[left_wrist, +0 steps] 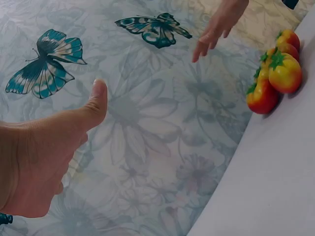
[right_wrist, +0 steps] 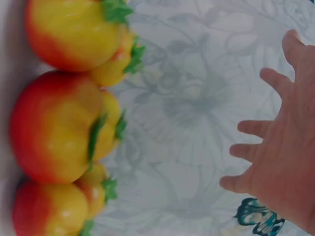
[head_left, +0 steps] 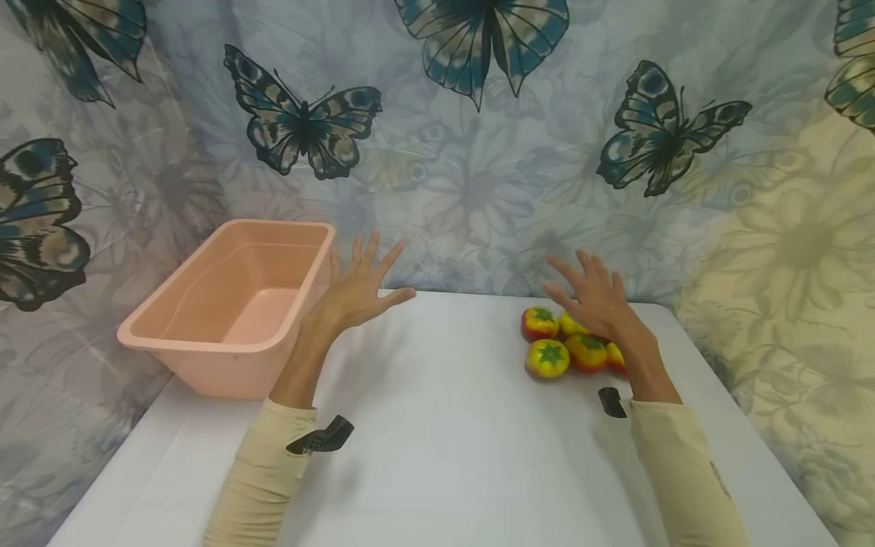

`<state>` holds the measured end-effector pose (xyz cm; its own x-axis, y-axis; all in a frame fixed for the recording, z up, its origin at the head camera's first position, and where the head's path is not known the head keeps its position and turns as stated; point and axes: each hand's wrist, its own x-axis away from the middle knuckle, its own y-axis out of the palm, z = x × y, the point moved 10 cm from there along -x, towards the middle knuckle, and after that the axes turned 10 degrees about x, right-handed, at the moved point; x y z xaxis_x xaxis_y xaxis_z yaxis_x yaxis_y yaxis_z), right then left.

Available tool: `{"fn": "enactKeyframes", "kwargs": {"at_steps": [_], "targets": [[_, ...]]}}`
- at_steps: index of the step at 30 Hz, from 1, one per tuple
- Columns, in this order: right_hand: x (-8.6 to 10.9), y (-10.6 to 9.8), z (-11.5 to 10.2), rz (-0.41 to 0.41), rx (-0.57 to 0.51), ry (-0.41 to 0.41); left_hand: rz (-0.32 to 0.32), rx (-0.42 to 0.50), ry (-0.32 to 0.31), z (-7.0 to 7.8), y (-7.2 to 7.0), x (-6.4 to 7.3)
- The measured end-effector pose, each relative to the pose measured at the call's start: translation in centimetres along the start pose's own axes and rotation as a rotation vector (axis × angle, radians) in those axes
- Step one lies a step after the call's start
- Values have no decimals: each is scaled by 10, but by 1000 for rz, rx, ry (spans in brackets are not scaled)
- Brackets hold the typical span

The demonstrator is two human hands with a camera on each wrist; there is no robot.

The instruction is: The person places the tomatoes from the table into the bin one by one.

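Note:
My left hand (head_left: 352,298) is raised with spread fingers in the head view, beside the right wall of a peach plastic basin (head_left: 205,343); whether it touches the wall I cannot tell. In the left wrist view its thumb stands up and the other fingers are mostly hidden. My right hand (head_left: 596,298), fingers also spread, hovers above a cluster of several red-and-yellow tomatoes (head_left: 548,358) with green leafy tops. It partly hides the rear ones. The right wrist view has a gap between that hand (right_wrist: 280,147) and the tomatoes (right_wrist: 54,128). Both hands hold nothing.
A white-covered table (head_left: 437,441) lies under everything, with the basin at its left and the tomatoes at its right. Behind hangs a floral cloth (head_left: 472,197) with butterfly prints. Dark wrist devices (head_left: 321,437) sit on both sleeves.

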<state>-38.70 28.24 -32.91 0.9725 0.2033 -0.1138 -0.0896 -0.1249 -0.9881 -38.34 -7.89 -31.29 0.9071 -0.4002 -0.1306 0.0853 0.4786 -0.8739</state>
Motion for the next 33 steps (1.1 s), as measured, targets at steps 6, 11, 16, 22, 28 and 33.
{"fn": "enactKeyframes", "kwargs": {"at_steps": [6, 11, 16, 22, 28, 33], "targets": [[9, 21, 13, -33, 62, 19, 9, 9, 10, 0, -1, 6], [16, 46, 27, -96, 101, 44, 13, 7, 41, -1, -3, 13], [21, 68, 40, -114, 131, 57, -4, 80, 82, 5, -10, 27], [25, 92, 53, -104, 89, 49, -15, 127, 77, 8, -26, 53], [27, 104, 51, -143, 72, 43, 37, 82, 84, 4, -50, 82], [23, 108, 51, -158, 140, 55, 80, 3, 80, -4, -63, 109]]}}
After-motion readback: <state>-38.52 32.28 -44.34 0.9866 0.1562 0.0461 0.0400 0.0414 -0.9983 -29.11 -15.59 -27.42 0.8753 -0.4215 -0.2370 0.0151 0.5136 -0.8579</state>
